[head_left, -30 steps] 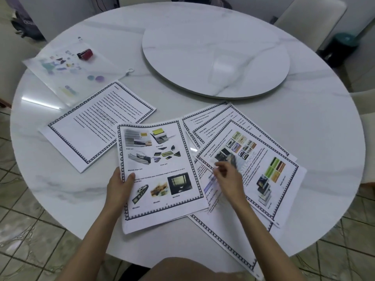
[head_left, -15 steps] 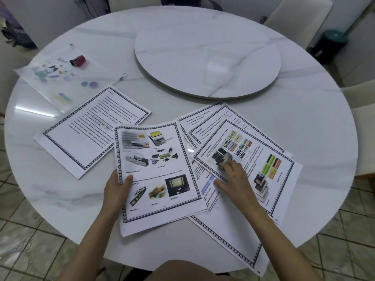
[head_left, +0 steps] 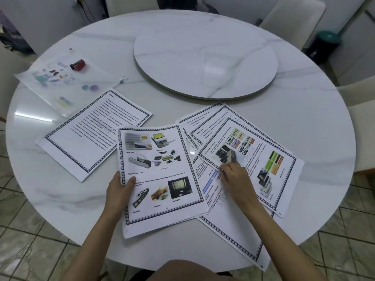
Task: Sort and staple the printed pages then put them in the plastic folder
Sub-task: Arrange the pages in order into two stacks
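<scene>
Left hand (head_left: 118, 189) gripping the left edge of a stack of picture pages (head_left: 160, 175), thumb on top, right hand (head_left: 236, 177) on the fanned pages (head_left: 263, 159) just beside it, fingers blurred, grip impossible to tell, 1 text page (head_left: 95, 132) apart at left, plastic folder (head_left: 60, 84) beyond it on the round surface (head_left: 304, 118), red stapler (head_left: 77, 64) on top.

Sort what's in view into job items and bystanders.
Job: picture-page stack gripped by the left hand; fanned pages under the right hand; text page; plastic folder; small red item on it, probably the stapler.
Lying about: marble turntable; chairs; dark bin.
</scene>
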`<state>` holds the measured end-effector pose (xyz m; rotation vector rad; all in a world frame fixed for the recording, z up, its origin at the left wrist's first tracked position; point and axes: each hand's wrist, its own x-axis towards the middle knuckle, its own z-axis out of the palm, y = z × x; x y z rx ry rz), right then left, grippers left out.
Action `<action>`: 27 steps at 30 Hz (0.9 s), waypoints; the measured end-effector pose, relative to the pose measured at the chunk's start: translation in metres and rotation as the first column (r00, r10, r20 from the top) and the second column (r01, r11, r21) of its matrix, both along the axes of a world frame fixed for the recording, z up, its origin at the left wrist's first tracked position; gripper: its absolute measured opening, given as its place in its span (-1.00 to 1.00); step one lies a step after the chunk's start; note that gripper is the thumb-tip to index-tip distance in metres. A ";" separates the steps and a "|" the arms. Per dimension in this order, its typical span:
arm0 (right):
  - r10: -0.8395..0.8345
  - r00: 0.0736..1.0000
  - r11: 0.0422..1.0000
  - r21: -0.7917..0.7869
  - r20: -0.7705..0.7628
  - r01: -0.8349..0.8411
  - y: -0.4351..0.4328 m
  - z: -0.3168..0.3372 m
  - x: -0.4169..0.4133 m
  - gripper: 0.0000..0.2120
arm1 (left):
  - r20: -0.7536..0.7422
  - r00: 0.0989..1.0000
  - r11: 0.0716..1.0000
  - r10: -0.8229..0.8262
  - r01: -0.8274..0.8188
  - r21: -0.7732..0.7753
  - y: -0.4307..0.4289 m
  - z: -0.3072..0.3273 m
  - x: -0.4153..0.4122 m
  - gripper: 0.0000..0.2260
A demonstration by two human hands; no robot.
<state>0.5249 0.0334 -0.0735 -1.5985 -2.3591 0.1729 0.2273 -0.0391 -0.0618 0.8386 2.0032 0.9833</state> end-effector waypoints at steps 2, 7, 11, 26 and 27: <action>-0.027 0.999 1.000 0.011 -0.033 0.027 -0.002 -0.002 0.002 -0.86 | 0.006 1.000 1.000 -0.001 0.001 -0.010 0.000 0.001 -0.001 -0.77; -0.451 0.736 0.883 -0.373 -0.505 0.286 -0.014 0.013 -0.014 -0.81 | 0.009 1.000 1.000 -0.016 0.016 -0.012 0.004 0.004 -0.003 -0.76; -0.635 0.505 0.758 -0.598 -0.585 0.260 -0.023 0.017 -0.029 -0.83 | 0.012 0.999 0.999 -0.033 0.033 -0.017 0.008 0.006 -0.005 -0.76; -0.747 0.646 0.655 -0.341 -0.158 0.674 0.011 -0.011 0.008 -0.45 | 0.011 0.986 0.986 -0.169 0.169 -0.013 0.039 0.015 -0.025 -0.79; -0.720 0.678 0.681 -0.336 -0.149 0.650 0.010 -0.012 0.010 -0.45 | 0.005 0.985 0.985 -0.173 0.173 -0.007 0.040 0.016 -0.027 -0.79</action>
